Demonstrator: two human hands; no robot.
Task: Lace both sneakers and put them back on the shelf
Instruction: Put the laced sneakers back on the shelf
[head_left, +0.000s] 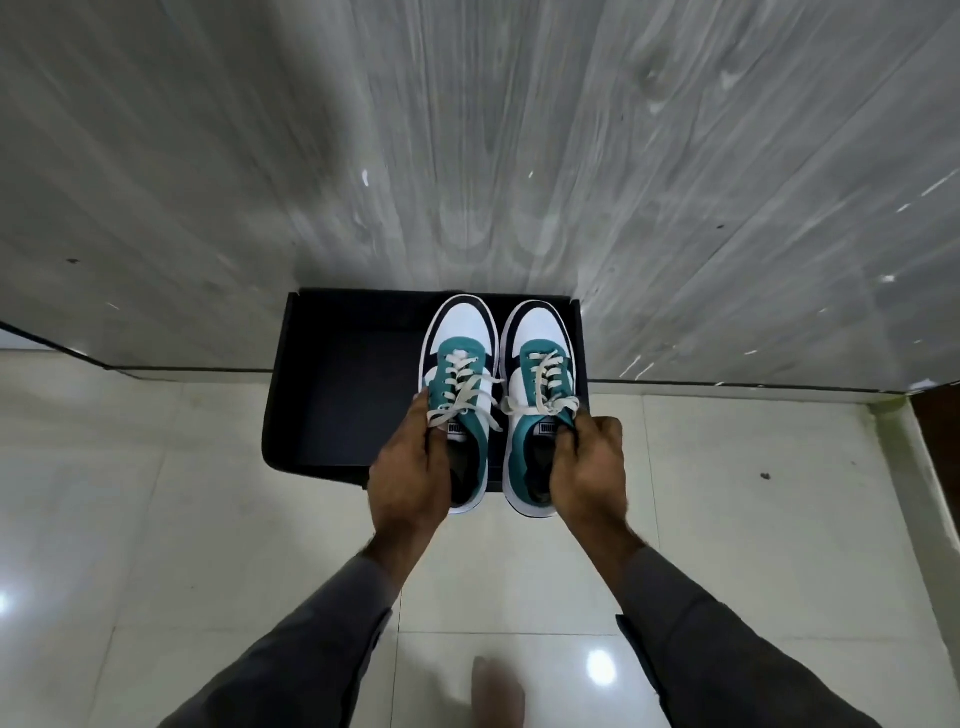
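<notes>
Two teal, white and black sneakers with cream laces threaded and tied are side by side, toes pointing away from me. My left hand (410, 467) grips the left sneaker (460, 358) at its collar, fingers inside the opening. My right hand (589, 462) grips the right sneaker (540, 358) the same way. Both toes reach over a low black shelf tray (332, 395) on the floor against the wall; the heels overhang its front edge. I cannot tell whether the soles rest on the tray.
A grey wood-grain wall (467, 156) rises right behind the tray. Glossy pale floor tiles (156, 519) surround it. The tray's left half holds nothing. My bare foot (498, 691) shows at the bottom edge. A dark brown panel (940, 426) stands at far right.
</notes>
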